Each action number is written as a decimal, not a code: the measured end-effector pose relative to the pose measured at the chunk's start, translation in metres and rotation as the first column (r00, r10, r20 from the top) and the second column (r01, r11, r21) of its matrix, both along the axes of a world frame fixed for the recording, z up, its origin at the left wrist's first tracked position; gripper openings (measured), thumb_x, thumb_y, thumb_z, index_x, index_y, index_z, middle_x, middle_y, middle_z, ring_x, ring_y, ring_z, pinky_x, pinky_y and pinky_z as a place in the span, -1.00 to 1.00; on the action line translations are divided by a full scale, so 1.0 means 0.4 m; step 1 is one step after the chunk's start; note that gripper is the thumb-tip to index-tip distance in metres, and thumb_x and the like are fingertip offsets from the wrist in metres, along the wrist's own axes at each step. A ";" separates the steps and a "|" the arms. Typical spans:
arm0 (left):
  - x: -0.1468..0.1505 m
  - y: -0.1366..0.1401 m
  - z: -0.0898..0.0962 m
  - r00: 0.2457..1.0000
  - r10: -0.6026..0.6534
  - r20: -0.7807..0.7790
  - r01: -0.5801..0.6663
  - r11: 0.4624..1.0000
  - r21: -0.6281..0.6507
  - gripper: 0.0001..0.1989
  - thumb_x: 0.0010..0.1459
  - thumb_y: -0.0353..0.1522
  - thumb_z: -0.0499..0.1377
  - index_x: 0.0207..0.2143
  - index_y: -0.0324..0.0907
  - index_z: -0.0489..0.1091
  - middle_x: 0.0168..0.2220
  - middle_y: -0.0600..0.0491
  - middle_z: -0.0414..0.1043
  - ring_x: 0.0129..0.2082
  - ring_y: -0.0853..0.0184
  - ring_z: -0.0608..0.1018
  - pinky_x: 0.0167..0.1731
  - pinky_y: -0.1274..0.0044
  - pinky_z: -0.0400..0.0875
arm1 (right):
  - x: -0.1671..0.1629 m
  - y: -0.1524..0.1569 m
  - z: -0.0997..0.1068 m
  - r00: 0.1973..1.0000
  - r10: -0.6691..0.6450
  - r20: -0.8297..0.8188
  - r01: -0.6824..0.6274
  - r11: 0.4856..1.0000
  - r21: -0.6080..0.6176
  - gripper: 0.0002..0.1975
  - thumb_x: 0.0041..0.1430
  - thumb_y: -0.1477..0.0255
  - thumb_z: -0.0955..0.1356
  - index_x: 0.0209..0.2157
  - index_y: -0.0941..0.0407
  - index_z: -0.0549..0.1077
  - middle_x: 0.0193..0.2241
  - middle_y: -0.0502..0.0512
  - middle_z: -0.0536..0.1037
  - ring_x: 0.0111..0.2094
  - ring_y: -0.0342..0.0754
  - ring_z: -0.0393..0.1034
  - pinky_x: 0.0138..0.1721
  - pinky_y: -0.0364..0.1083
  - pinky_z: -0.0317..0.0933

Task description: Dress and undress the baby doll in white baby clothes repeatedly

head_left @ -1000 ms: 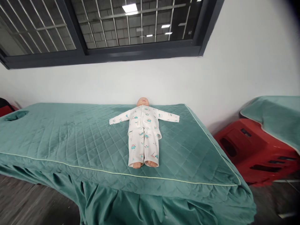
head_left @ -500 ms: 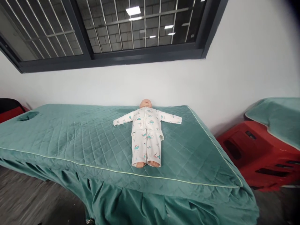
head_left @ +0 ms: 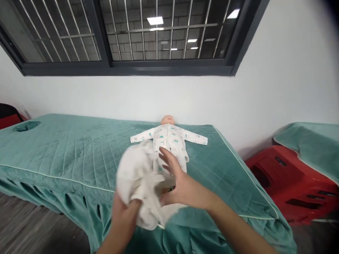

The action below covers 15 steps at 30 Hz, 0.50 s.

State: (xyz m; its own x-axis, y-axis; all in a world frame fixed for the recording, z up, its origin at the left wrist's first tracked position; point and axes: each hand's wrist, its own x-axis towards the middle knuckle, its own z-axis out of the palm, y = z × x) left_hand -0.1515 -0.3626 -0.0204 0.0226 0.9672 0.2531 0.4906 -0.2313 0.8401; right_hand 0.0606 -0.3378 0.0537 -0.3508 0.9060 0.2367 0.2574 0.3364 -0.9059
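Note:
My left hand is closed around the lower side of a bundled white cloth, held up over the bed's front edge. Motion blurs the cloth, so its kind does not show. My right hand is just to the right of it, with thumb and fingers apart and curved towards a loose part of the cloth; I cannot tell whether they touch. Behind both hands a baby doll lies on its back, arms spread, in white printed pyjamas. The cloth and my right hand hide most of its legs.
A bed with a green quilted cover stands against the white wall, under a barred window. The bed has a face hole at the left. To the right are red plastic stools with a green cloth over them.
Both my hands have come into view from below, with the white cloth in the left one. The doll lies as before, its legs now largely covered from sight. The view has shifted slightly.

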 end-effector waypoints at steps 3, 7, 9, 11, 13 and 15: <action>0.104 0.030 0.045 0.866 -0.084 0.493 0.192 0.966 -0.175 -0.43 0.06 -0.26 0.26 0.14 -0.12 0.32 0.02 -0.04 0.51 -0.06 0.12 0.56 -0.08 0.37 0.50 | -0.033 -0.006 -0.105 0.972 -0.112 -0.208 0.101 0.993 -0.062 0.01 -0.08 0.40 0.53 0.35 -0.03 0.01 0.18 0.21 0.37 0.15 0.16 0.33 0.13 0.15 0.25; 0.158 0.044 0.079 0.709 -0.238 0.664 0.472 0.860 -0.195 -0.51 0.10 -0.29 0.23 0.11 -0.06 0.36 0.05 -0.01 0.49 -0.02 0.15 0.53 0.01 0.39 0.43 | -0.014 0.006 -0.117 0.898 -0.348 -0.268 0.325 0.937 -0.126 -0.23 -0.04 0.51 0.47 0.23 0.00 0.23 0.04 0.12 0.51 -0.01 0.12 0.44 0.05 0.10 0.30; 0.150 0.052 0.067 0.693 -0.301 0.655 0.535 0.824 -0.187 -0.52 0.15 -0.30 0.20 0.14 0.01 0.32 0.15 0.03 0.40 0.08 0.16 0.46 0.08 0.38 0.38 | 0.038 0.016 -0.077 0.898 -0.398 -0.190 0.405 0.914 -0.001 -0.34 -0.02 0.52 0.43 0.16 -0.01 0.32 0.02 0.10 0.52 -0.04 0.11 0.45 -0.01 0.06 0.33; 0.129 0.064 0.042 0.737 -0.313 0.599 0.506 0.843 -0.182 -0.56 0.17 -0.28 0.19 0.12 0.04 0.33 0.19 0.06 0.34 0.16 0.17 0.39 0.13 0.36 0.33 | 0.117 0.028 -0.027 0.857 -0.510 -0.075 0.512 0.825 0.238 -0.41 0.02 0.48 0.40 0.14 -0.01 0.35 0.03 0.10 0.49 -0.02 0.13 0.42 -0.02 0.06 0.32; 0.102 0.081 0.016 0.801 -0.264 0.537 0.415 0.891 -0.182 -0.65 0.21 -0.24 0.16 0.05 0.00 0.39 0.13 0.02 0.40 0.15 0.17 0.40 0.12 0.33 0.32 | 0.212 0.040 0.008 0.719 -0.688 0.102 0.570 0.667 0.480 -0.43 0.07 0.40 0.39 0.16 0.01 0.33 0.08 0.18 0.43 0.06 0.21 0.34 0.06 0.13 0.23; 0.072 0.100 0.004 0.825 -0.191 0.532 0.328 0.928 -0.175 -0.69 0.21 -0.21 0.16 -0.02 -0.06 0.43 0.04 -0.03 0.47 0.08 0.15 0.46 0.08 0.30 0.36 | 0.312 0.048 0.006 0.496 -0.799 0.340 0.559 0.594 0.579 -0.45 0.14 0.31 0.36 0.18 0.00 0.31 0.06 0.26 0.42 0.02 0.27 0.37 -0.01 0.16 0.24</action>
State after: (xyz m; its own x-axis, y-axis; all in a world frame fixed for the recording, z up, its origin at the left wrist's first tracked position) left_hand -0.1227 -0.3227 -0.0186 0.2194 0.9742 0.0522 -0.0580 -0.0403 0.9975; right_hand 0.1854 -0.3184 0.0560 0.1747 0.7949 0.5811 0.9176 0.0826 -0.3889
